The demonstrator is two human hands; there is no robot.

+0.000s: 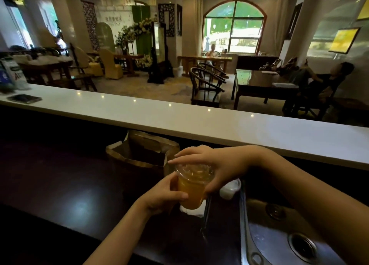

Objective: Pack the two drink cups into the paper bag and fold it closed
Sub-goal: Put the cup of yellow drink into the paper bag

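Note:
A clear plastic cup of orange drink [190, 191] with a clear lid is held above the dark counter, just right of the paper bag. My left hand [163, 195] wraps the cup's side from below. My right hand [211, 165] grips the lid and rim from above and the right. The brown paper bag [139, 155] stands open on the counter behind and left of the cup; its inside is dark and I cannot tell what it holds. A second, whitish lidded cup [229, 189] stands to the right, partly hidden by my right hand.
A metal sink [279, 234] with a drain lies at the lower right. A white raised bar top [179, 113] runs across behind the bag. A white napkin [193, 210] lies under the cup. Beyond are chairs, tables and seated people.

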